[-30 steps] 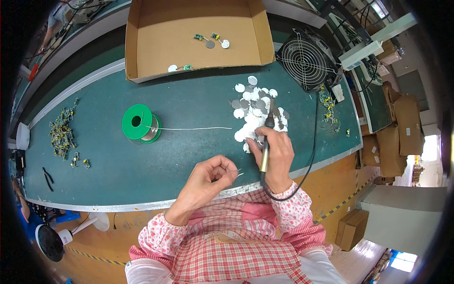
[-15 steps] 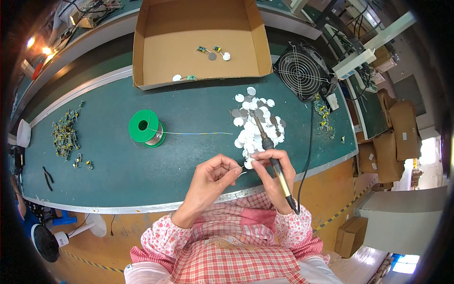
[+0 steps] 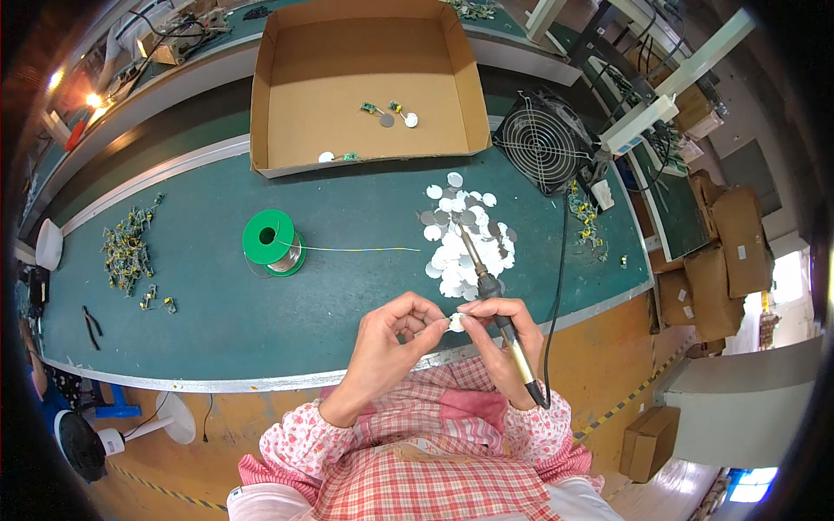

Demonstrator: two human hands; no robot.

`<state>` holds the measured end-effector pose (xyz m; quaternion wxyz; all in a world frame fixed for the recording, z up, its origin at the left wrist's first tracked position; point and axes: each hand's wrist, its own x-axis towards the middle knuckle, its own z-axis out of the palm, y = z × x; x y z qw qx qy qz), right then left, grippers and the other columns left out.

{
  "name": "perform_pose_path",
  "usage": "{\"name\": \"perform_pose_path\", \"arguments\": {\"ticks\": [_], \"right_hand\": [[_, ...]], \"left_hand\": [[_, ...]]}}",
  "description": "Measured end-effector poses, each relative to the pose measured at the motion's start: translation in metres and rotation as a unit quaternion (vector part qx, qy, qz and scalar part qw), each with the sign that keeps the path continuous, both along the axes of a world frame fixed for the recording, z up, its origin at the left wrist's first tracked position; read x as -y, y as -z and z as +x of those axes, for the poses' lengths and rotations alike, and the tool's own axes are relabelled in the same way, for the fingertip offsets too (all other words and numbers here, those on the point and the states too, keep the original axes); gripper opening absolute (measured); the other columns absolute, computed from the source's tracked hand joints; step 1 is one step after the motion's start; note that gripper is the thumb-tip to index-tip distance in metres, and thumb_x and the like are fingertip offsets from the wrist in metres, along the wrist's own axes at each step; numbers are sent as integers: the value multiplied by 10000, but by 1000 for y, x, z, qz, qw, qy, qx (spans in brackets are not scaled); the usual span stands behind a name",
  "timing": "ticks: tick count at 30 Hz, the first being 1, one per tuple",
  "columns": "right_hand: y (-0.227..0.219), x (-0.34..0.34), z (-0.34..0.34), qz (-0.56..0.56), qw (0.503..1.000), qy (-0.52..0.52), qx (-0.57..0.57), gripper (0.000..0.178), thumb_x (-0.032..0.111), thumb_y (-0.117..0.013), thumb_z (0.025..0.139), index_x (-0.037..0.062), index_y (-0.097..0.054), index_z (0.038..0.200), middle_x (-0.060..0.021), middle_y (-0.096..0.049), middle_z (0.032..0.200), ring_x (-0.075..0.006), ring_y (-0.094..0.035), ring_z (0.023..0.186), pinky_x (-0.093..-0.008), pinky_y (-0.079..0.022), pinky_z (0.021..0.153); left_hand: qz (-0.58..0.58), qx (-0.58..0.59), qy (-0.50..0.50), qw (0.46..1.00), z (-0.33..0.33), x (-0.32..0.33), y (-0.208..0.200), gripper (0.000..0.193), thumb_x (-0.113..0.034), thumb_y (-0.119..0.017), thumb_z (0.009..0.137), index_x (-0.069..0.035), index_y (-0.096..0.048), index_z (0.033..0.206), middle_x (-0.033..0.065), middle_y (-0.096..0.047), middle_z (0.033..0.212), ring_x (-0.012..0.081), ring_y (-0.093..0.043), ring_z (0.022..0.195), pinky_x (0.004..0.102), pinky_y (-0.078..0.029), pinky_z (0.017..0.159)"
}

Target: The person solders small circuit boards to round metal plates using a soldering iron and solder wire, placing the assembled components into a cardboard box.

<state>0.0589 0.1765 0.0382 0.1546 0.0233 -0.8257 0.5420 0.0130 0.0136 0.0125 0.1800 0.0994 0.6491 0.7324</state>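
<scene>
My left hand (image 3: 387, 347) is closed in a pinch at the edge of a small white disc (image 3: 456, 323); anything else between its fingertips is hidden. My right hand (image 3: 506, 352) pinches that same disc between thumb and index finger. Across the right hand also lies a soldering iron (image 3: 489, 285), gripped with its tip pointing away over a pile of white and grey discs (image 3: 447, 260). To the left stands a green reel of solder wire (image 3: 283, 236), its loose end stretching right toward the pile.
An open cardboard box (image 3: 373, 143) at the back holds several discs with small boards. Heaps of small circuit boards lie left (image 3: 128, 252) and right (image 3: 587, 227). Black pliers (image 3: 91, 326) rest at far left. A caged fan (image 3: 543, 143) stands back right, near the iron's cord (image 3: 560, 286).
Both hands have drawn together, and the disc has moved slightly nearer to me, away from the pile. The thin wire end seen at my left fingertips no longer shows. The whole view has shifted a little.
</scene>
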Motion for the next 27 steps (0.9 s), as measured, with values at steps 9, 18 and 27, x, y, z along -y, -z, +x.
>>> {"name": "perform_pose_path", "arguments": {"ticks": [9,18,27], "right_hand": [[0,0,-3,24,1000,-6,-10,187,-46,-676,809,27,-571,945,-123,-680,936,-136,-648,813,-247,-509,705],[2,0,-12,12,1000,-14,-9,176,-63,-667,799,23,-617,944,-107,-690,919,-121,-638,755,-240,-500,657],[3,0,-20,54,998,6,-29,207,-80,-668,783,19,-620,958,-117,-683,878,-167,-647,734,-263,-496,643]], "left_hand": [[14,110,29,993,-6,4,-1,135,-63,-687,844,18,-677,951,13,-657,772,25,-548,648,167,-422,565],[61,155,52,985,-15,6,4,131,-90,-668,852,0,-689,944,-11,-648,695,15,-540,599,171,-408,538],[67,163,38,984,-24,2,5,127,-88,-677,840,5,-691,926,11,-664,733,32,-564,624,183,-436,573]]}}
